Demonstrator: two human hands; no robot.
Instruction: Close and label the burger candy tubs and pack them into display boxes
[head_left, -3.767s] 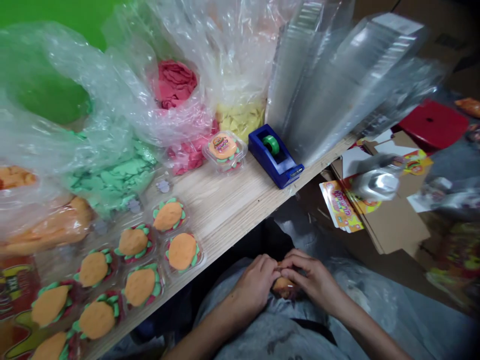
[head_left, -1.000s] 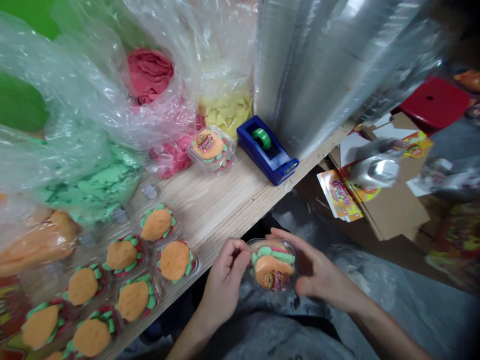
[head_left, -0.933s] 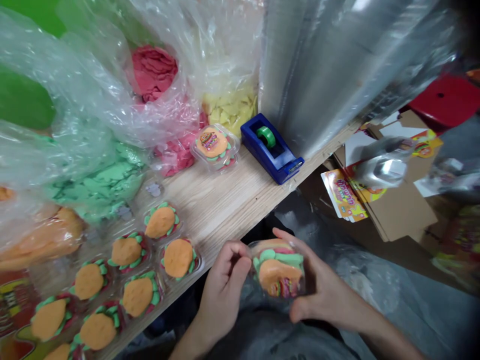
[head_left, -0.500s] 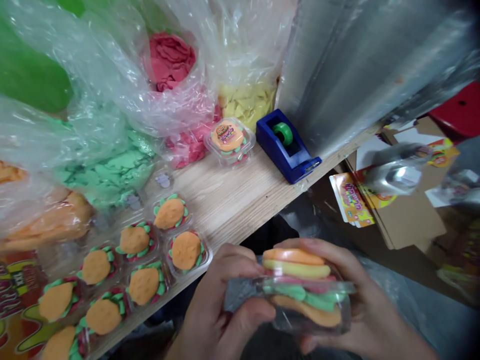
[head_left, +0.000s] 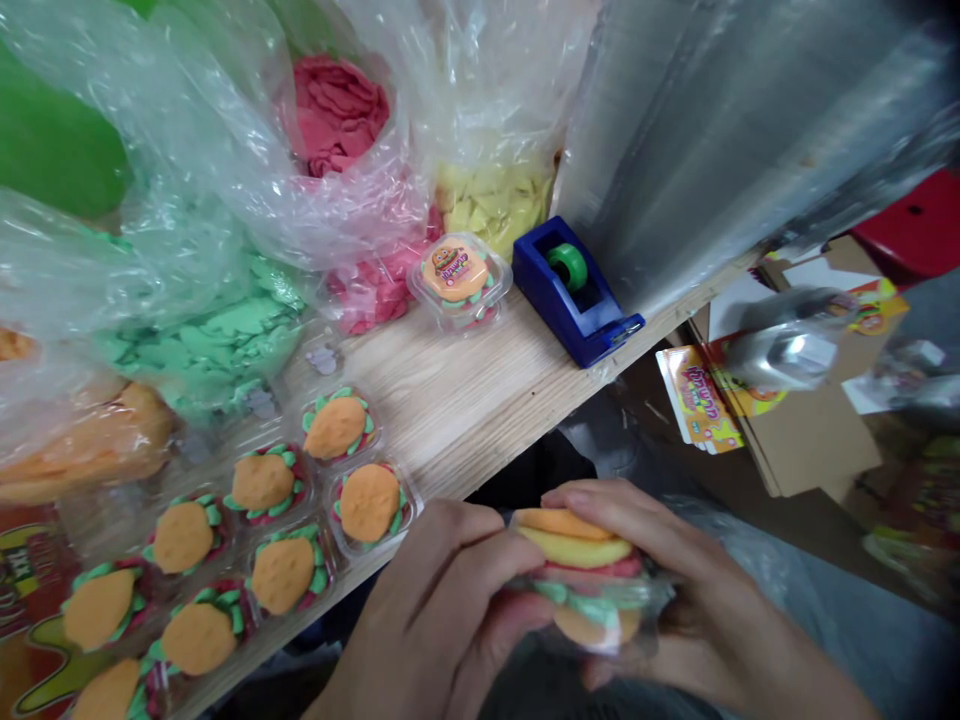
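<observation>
- Fingers of the left hand now close over the clear burger box, covering the grey piece visible half a second ago; the hold looks firmer.
- Right hand, curled, grips the opposite side.
- Box, seen side-on, is held off the table, near its edge.

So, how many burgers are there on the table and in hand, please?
10: four burgers along the table edge, four behind them, one beside the tape dispenser, one in both hands; more may be out of frame.
</observation>
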